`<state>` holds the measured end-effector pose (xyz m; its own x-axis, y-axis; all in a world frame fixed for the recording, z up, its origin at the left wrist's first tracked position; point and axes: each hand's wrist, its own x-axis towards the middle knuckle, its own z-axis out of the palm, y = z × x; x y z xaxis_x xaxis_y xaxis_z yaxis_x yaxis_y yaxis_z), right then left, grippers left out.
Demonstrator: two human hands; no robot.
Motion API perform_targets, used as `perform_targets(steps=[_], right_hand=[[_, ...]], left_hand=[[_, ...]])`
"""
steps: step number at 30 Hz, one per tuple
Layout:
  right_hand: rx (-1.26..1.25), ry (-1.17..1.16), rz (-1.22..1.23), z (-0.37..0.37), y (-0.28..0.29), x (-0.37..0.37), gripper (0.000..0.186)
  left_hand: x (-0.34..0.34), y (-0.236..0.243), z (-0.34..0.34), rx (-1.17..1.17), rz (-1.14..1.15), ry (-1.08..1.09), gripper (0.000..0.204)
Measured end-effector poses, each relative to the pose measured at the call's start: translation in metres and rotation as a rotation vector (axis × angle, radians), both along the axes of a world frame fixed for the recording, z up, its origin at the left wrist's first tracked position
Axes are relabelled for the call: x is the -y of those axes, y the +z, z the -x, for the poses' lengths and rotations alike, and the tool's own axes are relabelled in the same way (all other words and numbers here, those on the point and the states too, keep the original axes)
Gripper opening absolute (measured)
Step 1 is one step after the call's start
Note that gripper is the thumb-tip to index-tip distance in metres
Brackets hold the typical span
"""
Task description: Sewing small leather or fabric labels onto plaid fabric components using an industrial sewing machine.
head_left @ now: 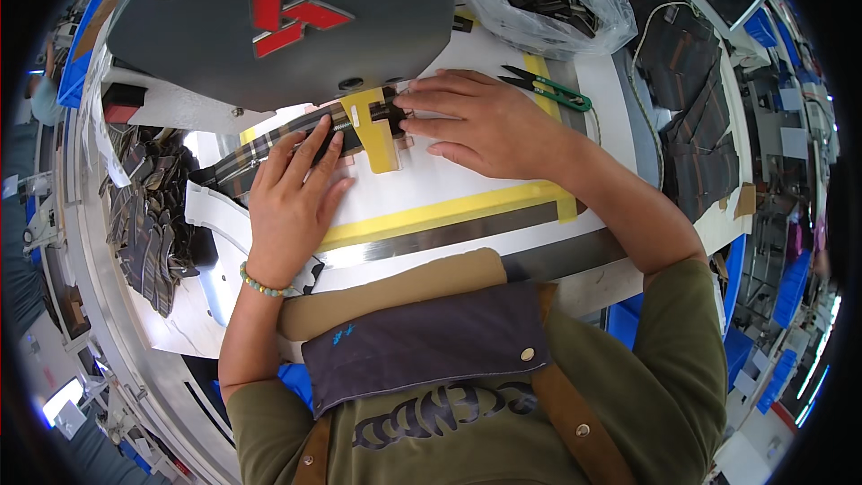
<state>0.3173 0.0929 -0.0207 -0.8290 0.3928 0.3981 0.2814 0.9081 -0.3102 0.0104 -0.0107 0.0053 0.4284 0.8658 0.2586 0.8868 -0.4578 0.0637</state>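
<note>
A dark plaid fabric strip (242, 160) lies across the white work surface, beneath the grey sewing machine head (377, 9). My left hand (292, 189) rests on the strip with its fingers stretched out and spread. From the other side my right hand (485, 121) reaches over the strip's right end, fingers long and flat, their tips at the dark cloth. Between both hands stands a yellow-covered guide piece (378, 135) by the needle area. The machine head hides the needle and the cloth's far side.
At left hangs a heap of plaid pieces (148, 216). Green-handled thread snips (548, 88) lie right of my right hand. Behind them is a clear plastic bag (620, 9) with dark pieces inside. More plaid cloth (696, 126) covers the table's right side. Yellow tape (449, 211) lines the near edge.
</note>
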Motion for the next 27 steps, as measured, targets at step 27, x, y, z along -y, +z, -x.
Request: perform_targets(steps=[27], right_hand=[[0.048, 0.002, -0.001, 0.003, 0.005, -0.001, 0.043]], left_hand=[[0.000, -0.003, 0.009, 0.040, 0.081, 0.011, 0.066]])
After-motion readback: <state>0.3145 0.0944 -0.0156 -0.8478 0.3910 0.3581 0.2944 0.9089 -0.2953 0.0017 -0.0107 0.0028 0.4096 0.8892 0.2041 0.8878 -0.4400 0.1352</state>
